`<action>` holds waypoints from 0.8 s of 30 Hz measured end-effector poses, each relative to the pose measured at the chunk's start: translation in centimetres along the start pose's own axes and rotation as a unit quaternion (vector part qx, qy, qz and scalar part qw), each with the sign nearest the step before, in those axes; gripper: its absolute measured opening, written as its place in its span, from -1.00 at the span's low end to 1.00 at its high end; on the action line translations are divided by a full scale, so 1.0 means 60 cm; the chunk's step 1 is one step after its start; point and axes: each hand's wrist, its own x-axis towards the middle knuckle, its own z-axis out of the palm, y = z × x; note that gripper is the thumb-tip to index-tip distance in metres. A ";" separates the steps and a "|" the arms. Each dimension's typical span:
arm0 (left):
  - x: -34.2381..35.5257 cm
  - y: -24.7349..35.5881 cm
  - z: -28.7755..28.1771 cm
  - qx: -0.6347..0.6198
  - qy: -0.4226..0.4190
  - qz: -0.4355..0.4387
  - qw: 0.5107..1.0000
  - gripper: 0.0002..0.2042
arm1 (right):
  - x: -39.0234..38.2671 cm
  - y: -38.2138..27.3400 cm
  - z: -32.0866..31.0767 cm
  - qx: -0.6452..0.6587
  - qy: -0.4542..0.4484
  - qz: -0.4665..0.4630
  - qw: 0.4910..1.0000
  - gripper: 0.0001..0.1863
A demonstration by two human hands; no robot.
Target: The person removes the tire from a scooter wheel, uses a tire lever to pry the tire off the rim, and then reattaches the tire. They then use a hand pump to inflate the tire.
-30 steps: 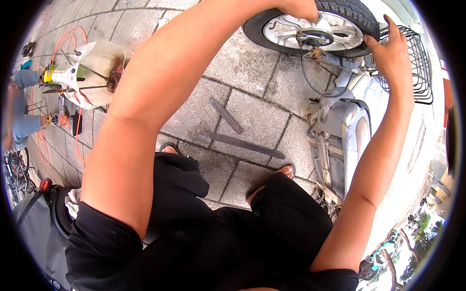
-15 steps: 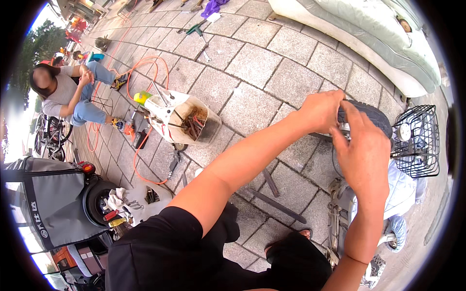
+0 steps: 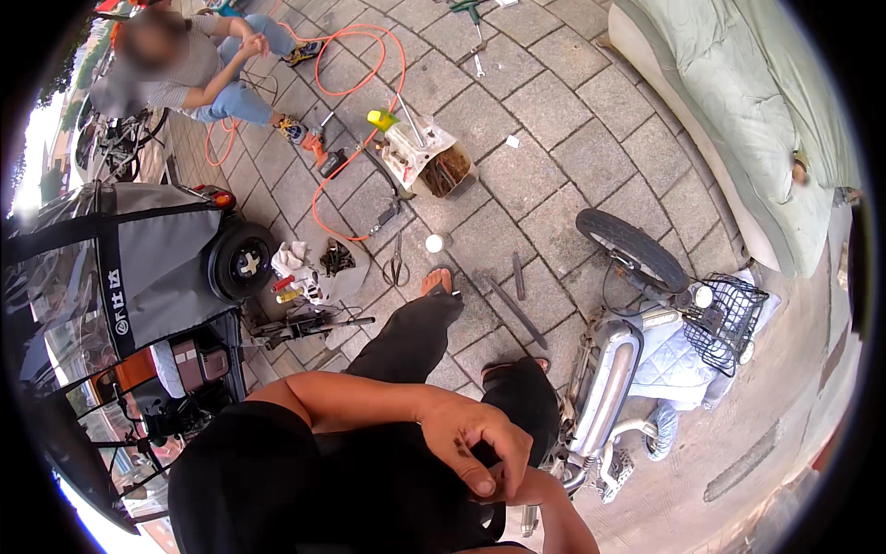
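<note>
Both my hands are drawn in close to my body at the lower middle. My left hand (image 3: 472,445) is curled, its thumb and fingers bent toward each other, with dark smudges on the skin. My right hand (image 3: 528,487) meets it from the right; its fingers are mostly hidden behind the left one. What is between them, if anything, does not show. To the right lies a bike on its side, with a black tyred wheel (image 3: 632,249), a black wire basket (image 3: 725,323) and a silver body (image 3: 604,383). Neither hand touches it.
Flat dark bars (image 3: 517,312) lie on the paving ahead of my feet. Beyond are a cut-open container of scraps (image 3: 449,174), an orange hose (image 3: 328,210) and a cordless drill (image 3: 323,157). A person (image 3: 198,78) sits far left, above a grey-covered vehicle (image 3: 161,263). A pale green sofa (image 3: 729,120) stands right.
Both hands have left the bike's wheel and come back toward my body, close together. My view has shifted, showing my feet and more of the bike.
</note>
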 end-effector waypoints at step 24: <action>-0.106 0.342 0.312 0.140 -0.110 0.247 0.953 -0.59 | -0.181 -0.109 0.322 -0.003 -0.163 0.415 0.895 -0.56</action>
